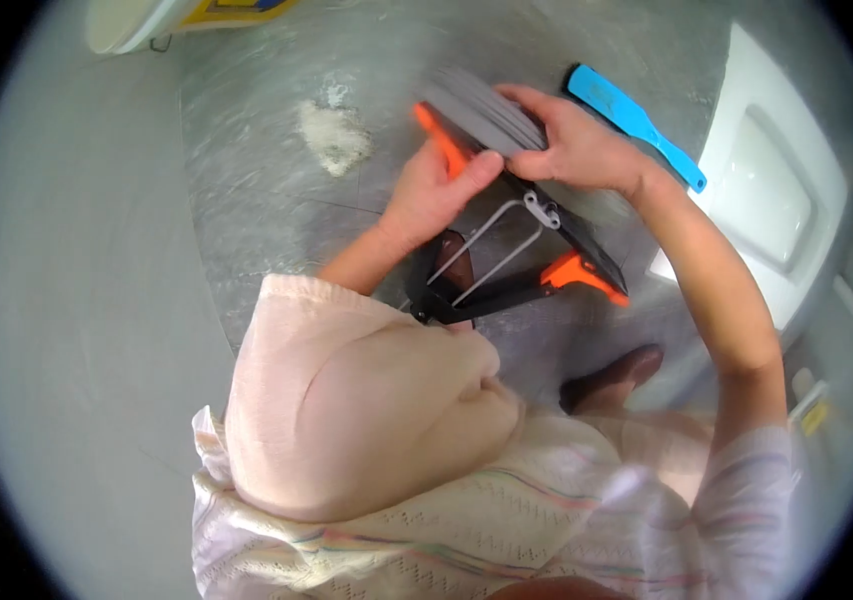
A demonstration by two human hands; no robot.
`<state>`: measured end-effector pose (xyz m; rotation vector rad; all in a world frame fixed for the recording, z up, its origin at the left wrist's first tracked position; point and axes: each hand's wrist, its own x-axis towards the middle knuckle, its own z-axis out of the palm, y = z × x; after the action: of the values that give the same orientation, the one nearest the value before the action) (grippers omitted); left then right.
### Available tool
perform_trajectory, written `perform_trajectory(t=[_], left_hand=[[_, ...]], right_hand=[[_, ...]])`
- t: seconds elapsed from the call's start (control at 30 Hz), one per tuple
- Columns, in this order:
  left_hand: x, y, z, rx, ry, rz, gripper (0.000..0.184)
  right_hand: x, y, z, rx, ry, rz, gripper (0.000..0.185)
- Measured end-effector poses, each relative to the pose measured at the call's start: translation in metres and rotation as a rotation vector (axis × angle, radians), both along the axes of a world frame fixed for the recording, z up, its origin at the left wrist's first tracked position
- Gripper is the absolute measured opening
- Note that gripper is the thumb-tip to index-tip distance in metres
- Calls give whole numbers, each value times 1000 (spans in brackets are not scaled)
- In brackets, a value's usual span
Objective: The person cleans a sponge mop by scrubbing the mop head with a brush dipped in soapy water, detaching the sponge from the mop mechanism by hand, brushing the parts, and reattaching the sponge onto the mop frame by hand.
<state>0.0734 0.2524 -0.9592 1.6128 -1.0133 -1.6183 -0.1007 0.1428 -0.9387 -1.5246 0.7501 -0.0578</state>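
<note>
Near the upper middle, a grey ridged pad (481, 112) sits at the top end of a black and orange folding tool (506, 290) with two grey metal rods. My right hand (581, 140) is closed round the right side of the pad, fingers over its top and thumb beneath. Closed on the tool's orange part just below the pad is my left hand (436, 195), its thumb pointing towards the pad. The pad is slightly blurred. The tool's lower end reaches down beside my shoe.
A blue brush (636, 120) lies on the grey floor at the upper right, beside a white squat toilet basin (731, 95). A whitish patch (334, 140) marks the floor left of the hands. A white and yellow bucket (126, 22) stands at the top left.
</note>
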Motion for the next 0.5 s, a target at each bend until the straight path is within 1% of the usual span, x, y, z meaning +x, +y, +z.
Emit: perform_trajectory(t=[0.03, 0.1, 0.13, 0.2, 0.23, 0.33, 0.37, 0.47, 0.5], left_hand=[[-3, 2, 6, 5, 14, 5, 55], [0, 1, 8, -10, -62, -27, 54], [0, 1, 9, -13, -99, -42, 53], [-3, 0, 13, -115, -163, -38, 53], [-4, -3, 15, -155, -192, -34, 53], [-2, -9, 25, -141, -162, -38, 54], [-3, -8, 21, -131, -78, 27, 53], [-6, -5, 18, -123, 36, 100, 48], [-5, -5, 19, -116, 11, 91, 47]], right_hand=[[4, -4, 4, 91, -23, 10, 65], [10, -10, 14, 239, -46, 15, 69], [13, -12, 16, 304, -86, -55, 69], [19, -14, 18, 439, -167, -196, 70], [25, -16, 15, 403, -195, -161, 66], [30, -12, 6, 222, -53, -120, 69], [31, -14, 27, 308, -130, -122, 51], [24, -16, 19, 358, -86, -204, 37], [23, -15, 17, 370, -97, -217, 37]])
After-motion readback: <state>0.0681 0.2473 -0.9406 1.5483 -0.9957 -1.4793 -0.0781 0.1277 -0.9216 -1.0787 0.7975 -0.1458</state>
